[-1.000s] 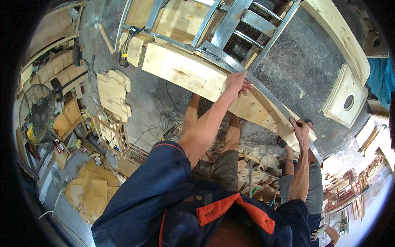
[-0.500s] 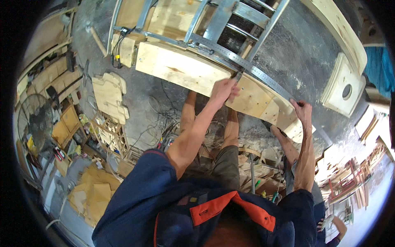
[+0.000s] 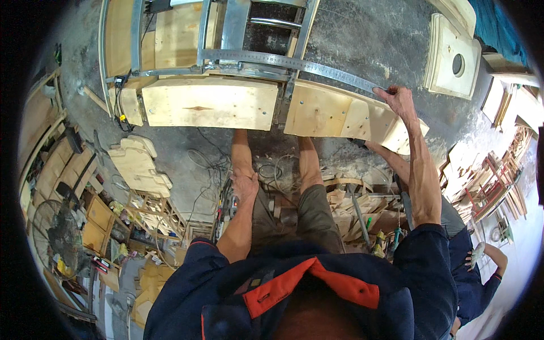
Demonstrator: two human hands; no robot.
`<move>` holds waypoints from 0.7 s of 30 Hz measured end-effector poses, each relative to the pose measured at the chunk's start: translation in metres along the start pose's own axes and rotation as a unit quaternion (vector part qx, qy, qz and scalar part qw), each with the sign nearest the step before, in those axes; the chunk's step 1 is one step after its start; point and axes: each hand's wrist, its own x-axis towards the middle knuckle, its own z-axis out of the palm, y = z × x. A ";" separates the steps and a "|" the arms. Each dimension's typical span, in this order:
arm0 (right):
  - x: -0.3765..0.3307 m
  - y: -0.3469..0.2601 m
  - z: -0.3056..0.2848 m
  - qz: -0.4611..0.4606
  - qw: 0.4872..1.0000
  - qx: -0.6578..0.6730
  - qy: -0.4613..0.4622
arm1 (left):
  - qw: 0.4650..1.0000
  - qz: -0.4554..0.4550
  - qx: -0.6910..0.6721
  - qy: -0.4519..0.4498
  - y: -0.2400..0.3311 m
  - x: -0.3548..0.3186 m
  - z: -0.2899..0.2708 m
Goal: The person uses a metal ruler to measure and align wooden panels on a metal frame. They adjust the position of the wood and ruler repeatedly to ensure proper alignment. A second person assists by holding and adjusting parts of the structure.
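Observation:
My right hand [image 3: 396, 101] is closed on the right end of a long steel ruler [image 3: 334, 76], thumb and fingers pinching it. The ruler's left end lies over a grey metal frame [image 3: 207, 34], and its right part runs along the far edge of a curved plywood piece [image 3: 317, 111]. A flat plywood board [image 3: 209, 105] sits to the left, with a narrow gap and a metal bar [image 3: 289, 90] between the two. My left hand [image 3: 245, 185] rests on my left knee, apart from the work; it holds nothing I can see.
Plywood with a round hole [image 3: 453, 59] lies at the far right. Cut plywood shapes [image 3: 136, 161] and a fan [image 3: 55, 238] are on the left. Black cables [image 3: 212, 164] cross the floor by my feet. At lower right a co-worker's gloved hand [image 3: 476, 255] shows.
My left hand has left the gap between the plywood pieces and come back to my knee. The right hand keeps its hold on the ruler. The view has shifted.

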 end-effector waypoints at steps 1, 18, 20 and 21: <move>0.000 -0.001 0.000 -0.004 1.000 -0.010 -0.005 | 1.000 -0.009 0.017 0.009 0.003 0.002 0.000; -0.020 -0.010 -0.022 0.039 0.999 -0.034 0.010 | 0.783 0.344 -0.269 0.443 0.144 0.070 -0.213; -0.018 -0.019 -0.019 0.031 0.999 -0.031 0.004 | 0.771 0.347 -0.269 0.461 0.156 0.128 -0.258; -0.016 -0.021 -0.018 0.026 0.999 -0.034 0.004 | 0.769 0.346 -0.247 0.477 0.161 0.153 -0.273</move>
